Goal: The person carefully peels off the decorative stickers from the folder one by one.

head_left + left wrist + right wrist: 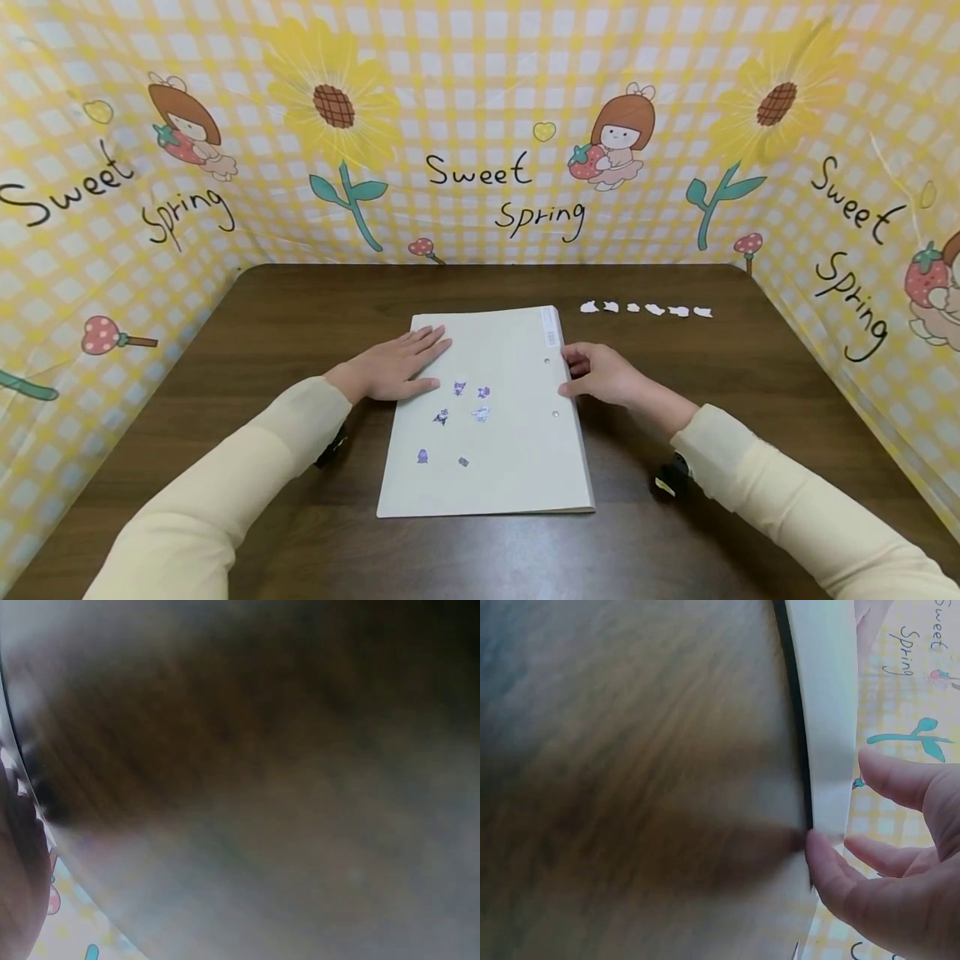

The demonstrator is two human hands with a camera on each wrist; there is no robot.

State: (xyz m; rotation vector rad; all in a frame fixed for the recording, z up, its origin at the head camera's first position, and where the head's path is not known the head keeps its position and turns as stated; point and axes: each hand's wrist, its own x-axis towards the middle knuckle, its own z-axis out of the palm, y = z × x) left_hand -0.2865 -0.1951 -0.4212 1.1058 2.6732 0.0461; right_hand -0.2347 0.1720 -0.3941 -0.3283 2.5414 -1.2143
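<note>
A cream file folder [510,483] lies closed on the table, its spine toward the right. Several small purple and grey stickers [481,413] are on the lower left half of its cover. My left hand [393,367] rests flat across the folder's upper left edge with fingers spread. At the spine, my right hand [603,377] holds the folder, thumb at the cover's edge and fingers bent against the side. In the right wrist view the fingertips [821,851] touch the spine [829,735]. The left wrist view is mostly blurred; part of the hand [22,877] shows at its left edge.
Several small white paper cutouts [655,309] lie in a row behind the folder on the right. The dark wooden table [300,533] is bordered by a yellow checked cloth [480,100] at the back and sides. A white label [551,327] marks the folder's upper right corner.
</note>
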